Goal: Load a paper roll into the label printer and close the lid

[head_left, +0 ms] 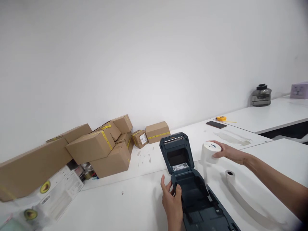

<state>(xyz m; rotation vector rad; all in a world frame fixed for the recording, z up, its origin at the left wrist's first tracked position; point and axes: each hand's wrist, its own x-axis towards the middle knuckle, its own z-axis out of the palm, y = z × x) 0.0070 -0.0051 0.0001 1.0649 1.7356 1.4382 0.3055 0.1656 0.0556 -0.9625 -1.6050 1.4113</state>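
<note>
A dark blue label printer (198, 210) lies on the white table with its lid (176, 152) raised and its inner bay exposed. My left hand (172, 202) grips the printer's left edge, thumb over the rim and fingers along the outer side. Above the right side of the printer, my right hand (225, 152) holds a white roll of labels (211, 150). From that roll a loose strip hangs down to the printer's right edge. A smaller white paper roll (230, 176) stands on the table to the right, with a long unwound strip trailing toward the front.
Cardboard boxes (96, 146) with yellow tape are piled at the left. Clear packaging with avocado pictures (56, 195) lies before them. Farther back are a black phone (216, 124), a yellow tape measure (220, 118), a dark translucent container (261, 96) and a purple box (299, 91).
</note>
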